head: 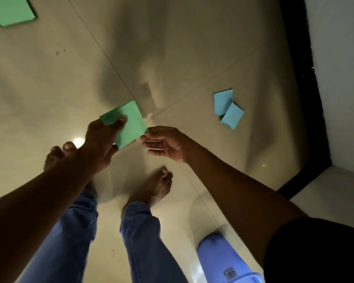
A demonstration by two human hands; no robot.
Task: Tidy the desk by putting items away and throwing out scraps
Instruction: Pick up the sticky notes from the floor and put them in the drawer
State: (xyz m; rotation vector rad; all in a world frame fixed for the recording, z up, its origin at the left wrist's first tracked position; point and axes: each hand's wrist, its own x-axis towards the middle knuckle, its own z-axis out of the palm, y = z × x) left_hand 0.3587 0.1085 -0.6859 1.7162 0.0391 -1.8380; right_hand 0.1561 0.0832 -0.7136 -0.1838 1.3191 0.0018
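While the person stood barefoot in blue jeans on the glossy beige tiled floor (49, 82), a lilac plastic bin (223, 260) sat nearest, by the right leg. Above the feet, the left hand (100, 144) pinched a green paper square (131, 127); the right hand (166, 142), fingers loosely spread, touched its corner. Farther off lay two blue paper scraps (227, 108), another green sheet (10, 11), and a dark skirting (307, 99) under a white wall (341, 68).

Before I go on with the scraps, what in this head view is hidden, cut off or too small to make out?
- Green paper in the left hand: thumb and fingers cover part.
- Right hand: grip on the paper's corner unclear.
- Second green sheet: cut by the top-left edge.
- Purple bin: cut by the bottom edge.
- Yellow speck: too small.
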